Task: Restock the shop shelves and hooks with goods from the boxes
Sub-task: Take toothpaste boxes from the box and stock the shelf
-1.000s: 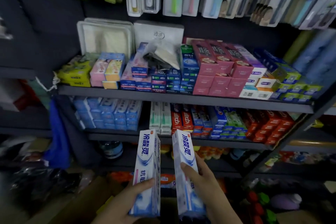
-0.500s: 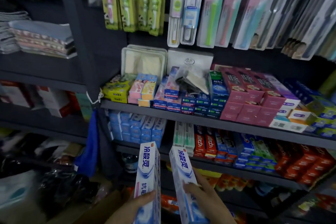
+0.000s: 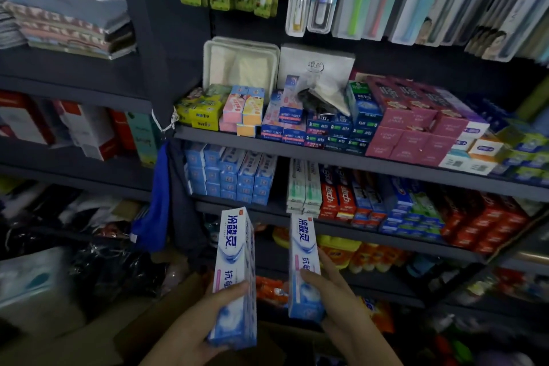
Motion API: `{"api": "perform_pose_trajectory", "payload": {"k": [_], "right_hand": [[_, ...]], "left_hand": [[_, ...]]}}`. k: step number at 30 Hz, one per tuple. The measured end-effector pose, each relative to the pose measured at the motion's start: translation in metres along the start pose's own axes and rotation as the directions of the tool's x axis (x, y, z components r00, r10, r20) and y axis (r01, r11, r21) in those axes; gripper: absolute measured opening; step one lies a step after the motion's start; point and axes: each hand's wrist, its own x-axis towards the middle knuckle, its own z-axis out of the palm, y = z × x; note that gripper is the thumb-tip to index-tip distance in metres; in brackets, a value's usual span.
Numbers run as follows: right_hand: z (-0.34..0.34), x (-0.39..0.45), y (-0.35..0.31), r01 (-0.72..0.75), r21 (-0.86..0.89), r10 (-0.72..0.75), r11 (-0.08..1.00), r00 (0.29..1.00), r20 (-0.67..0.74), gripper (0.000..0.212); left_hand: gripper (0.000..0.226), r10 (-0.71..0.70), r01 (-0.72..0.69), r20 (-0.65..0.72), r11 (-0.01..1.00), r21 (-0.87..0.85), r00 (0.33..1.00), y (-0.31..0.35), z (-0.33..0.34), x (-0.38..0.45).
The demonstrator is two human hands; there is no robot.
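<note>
View swung further left since earlier, left hand [image 3: 193, 322] gripping one toothpaste box [image 3: 234, 273], right hand [image 3: 344, 300] gripping another [image 3: 304, 264]

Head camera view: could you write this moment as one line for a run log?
left hand: holds toothpaste box upright | right hand: holds second toothpaste box upright | both below blue-box stack | not yet shelved

shop: shelves [image 3: 326, 156] of boxed toothpaste [image 3: 416, 125]
</note>
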Motion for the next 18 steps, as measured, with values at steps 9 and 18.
{"api": "perform_pose_trajectory", "payload": {"k": [9, 18], "right_hand": [[0.022, -0.014, 0.039, 0.013, 0.003, -0.013, 1.000, 1.000, -0.027, 0.061], [0.046, -0.028, 0.055, 0.111, -0.038, -0.112, 0.993, 0.993, -0.021, 0.054]], "left_hand": [[0.008, -0.014, 0.014, -0.016, 1.000, -0.015, 1.000, -0.026, -0.048, -0.004], [0.018, -0.026, 0.025, -0.025, 0.999, -0.030, 0.999, -0.045, -0.086, -0.007]]}}
